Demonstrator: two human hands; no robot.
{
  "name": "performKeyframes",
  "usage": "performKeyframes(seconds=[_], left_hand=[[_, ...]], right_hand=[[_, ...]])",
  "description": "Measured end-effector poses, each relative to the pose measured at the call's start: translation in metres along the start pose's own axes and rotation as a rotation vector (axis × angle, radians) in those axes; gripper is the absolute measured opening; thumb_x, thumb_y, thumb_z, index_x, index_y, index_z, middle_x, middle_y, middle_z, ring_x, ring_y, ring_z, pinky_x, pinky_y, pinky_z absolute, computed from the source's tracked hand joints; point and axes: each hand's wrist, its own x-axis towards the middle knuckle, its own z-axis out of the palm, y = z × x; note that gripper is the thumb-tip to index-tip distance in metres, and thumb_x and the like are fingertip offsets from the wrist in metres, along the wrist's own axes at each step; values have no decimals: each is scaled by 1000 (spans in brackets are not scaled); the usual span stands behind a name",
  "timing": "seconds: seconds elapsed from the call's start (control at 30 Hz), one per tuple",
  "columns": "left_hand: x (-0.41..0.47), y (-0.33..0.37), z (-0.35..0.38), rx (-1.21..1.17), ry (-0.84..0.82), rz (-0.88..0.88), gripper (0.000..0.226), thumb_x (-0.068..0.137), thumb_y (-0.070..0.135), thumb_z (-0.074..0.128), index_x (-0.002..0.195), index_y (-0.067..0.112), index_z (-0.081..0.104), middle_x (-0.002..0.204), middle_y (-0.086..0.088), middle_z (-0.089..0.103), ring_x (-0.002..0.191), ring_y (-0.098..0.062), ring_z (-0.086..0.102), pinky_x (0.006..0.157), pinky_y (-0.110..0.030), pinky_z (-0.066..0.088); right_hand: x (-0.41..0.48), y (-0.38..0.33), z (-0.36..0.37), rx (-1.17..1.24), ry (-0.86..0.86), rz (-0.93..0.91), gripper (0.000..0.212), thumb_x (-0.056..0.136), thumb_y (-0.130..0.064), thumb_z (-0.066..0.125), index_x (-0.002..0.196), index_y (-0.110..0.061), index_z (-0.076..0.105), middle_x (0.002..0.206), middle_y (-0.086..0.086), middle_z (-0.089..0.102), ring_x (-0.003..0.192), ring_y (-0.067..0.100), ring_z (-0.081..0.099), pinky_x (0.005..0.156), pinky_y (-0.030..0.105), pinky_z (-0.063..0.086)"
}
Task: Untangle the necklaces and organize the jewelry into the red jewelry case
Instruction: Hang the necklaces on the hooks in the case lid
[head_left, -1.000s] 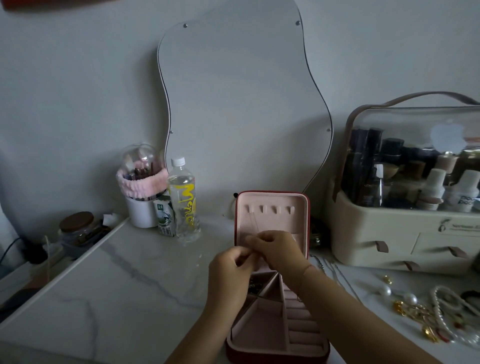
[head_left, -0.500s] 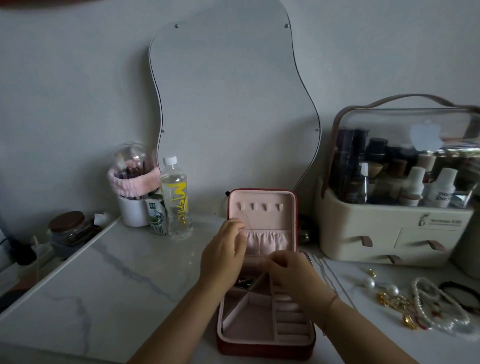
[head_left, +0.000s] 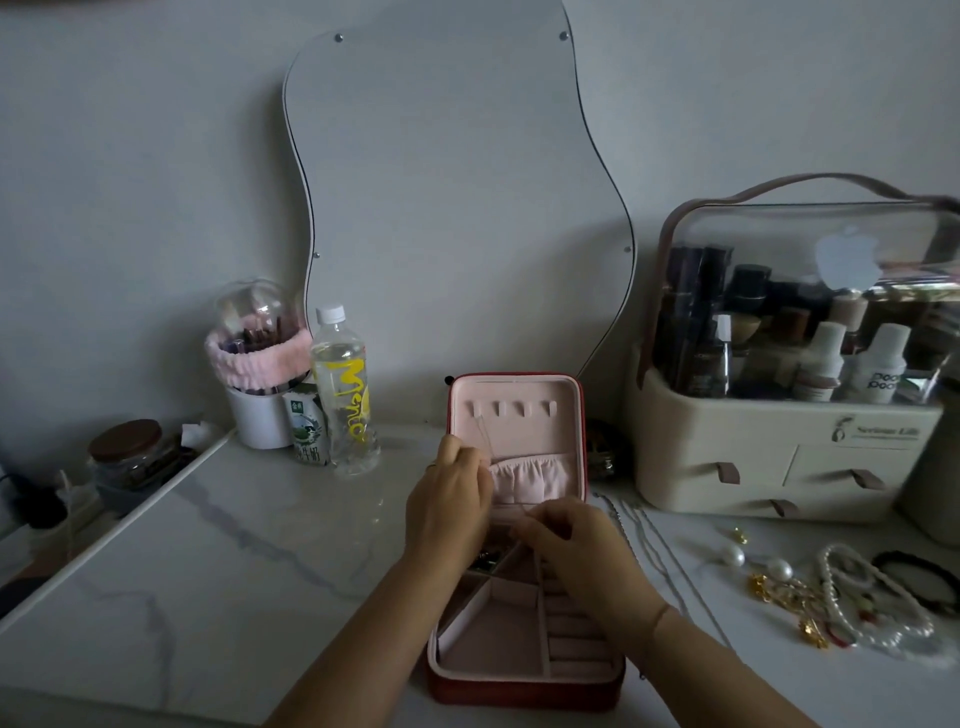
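Observation:
The red jewelry case (head_left: 519, 691) stands open on the marble table, its pink lid (head_left: 540, 431) upright with a row of hooks. A thin necklace chain (head_left: 483, 431) hangs from the leftmost hook. My left hand (head_left: 449, 506) pinches that chain just below the hook, beside the lid's gathered pocket. My right hand (head_left: 576, 545) hovers over the tray's back compartments and pinches the chain's lower end. More thin chains (head_left: 649, 540) lie on the table right of the case. Pearl strands (head_left: 878, 603), gold pieces (head_left: 784, 592) and two pearl earrings (head_left: 753, 564) lie further right.
A cream cosmetics organizer (head_left: 779, 447) with a clear lid stands at the back right. A water bottle (head_left: 345, 389), a small carton (head_left: 306, 426) and a brush cup (head_left: 260, 374) stand at the back left. A wavy mirror (head_left: 452, 208) leans on the wall. A black hair tie (head_left: 919, 577) lies far right.
My hands have separated: the left stays up near the lid's hook, while the right has dropped toward the tray, drawing the chain down. The camera has shifted slightly.

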Motion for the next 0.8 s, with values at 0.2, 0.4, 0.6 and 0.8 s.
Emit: performKeyframes(seconds=[0.2, 0.4, 0.6, 0.8], left_hand=[[-1, -2, -1, -88, 54, -59, 32, 99, 31, 38, 87, 10, 60, 101, -6, 41, 83, -26, 51, 64, -32, 35], [-3, 0, -4, -385, 31, -159, 30, 101, 29, 34, 88, 8, 51, 97, -6, 42, 85, -25, 52, 73, -38, 44], [-2, -4, 0, -402, 48, -149, 31, 101, 32, 35, 94, 8, 54, 95, -1, 42, 82, -21, 51, 65, -29, 34], [-2, -7, 1, -332, 88, -90, 48, 98, 37, 29, 89, 2, 61, 98, -11, 44, 81, -34, 54, 66, -38, 41]], right_hand=[[22, -21, -14, 195, -1, -41, 22, 95, -18, 51, 86, -11, 69, 62, -5, 60, 48, -3, 51, 51, 11, 42], [64, -57, -21, 319, 64, -143, 25, 97, -15, 48, 88, -4, 69, 73, 8, 68, 59, 9, 61, 60, 17, 51], [82, -55, -2, 297, 29, -94, 23, 96, -11, 50, 91, 2, 68, 76, 11, 67, 65, 15, 61, 61, 16, 52], [78, -33, 5, 231, -42, -42, 18, 95, -4, 49, 99, -4, 66, 80, 7, 69, 67, 11, 66, 64, 16, 54]])
